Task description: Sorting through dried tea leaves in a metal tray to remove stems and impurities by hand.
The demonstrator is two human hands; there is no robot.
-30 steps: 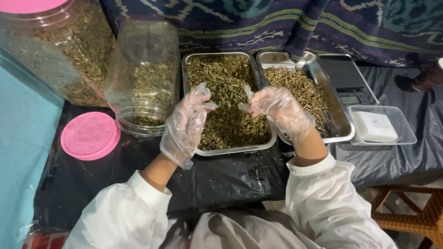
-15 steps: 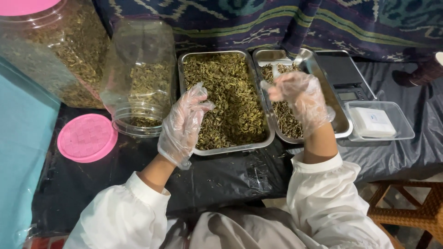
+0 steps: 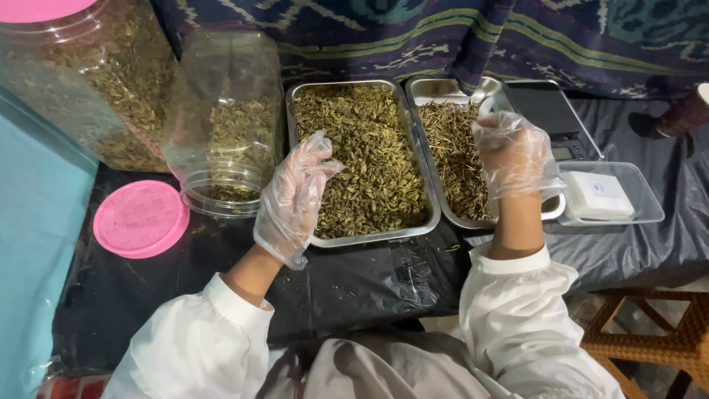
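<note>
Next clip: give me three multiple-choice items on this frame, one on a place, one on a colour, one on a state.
1. Where is the right hand?
A. over the right tray
B. over the pink lid
C. inside the jar

2. What colour is the loose lid?
A. blue
B. pink
C. white

3. How does the small clear jar lie?
A. upright and capped
B. tipped over, mouth open
C. upside down

Answers: 1 A, the gloved hand hangs above the stalky herbs. 2 B, it lies pink on the black sheet. 3 B, its open mouth faces the lid.

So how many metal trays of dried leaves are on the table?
2: one tray beside the left hand, the second tray right of it, under the right hand. More may lie outside the frame.
</note>
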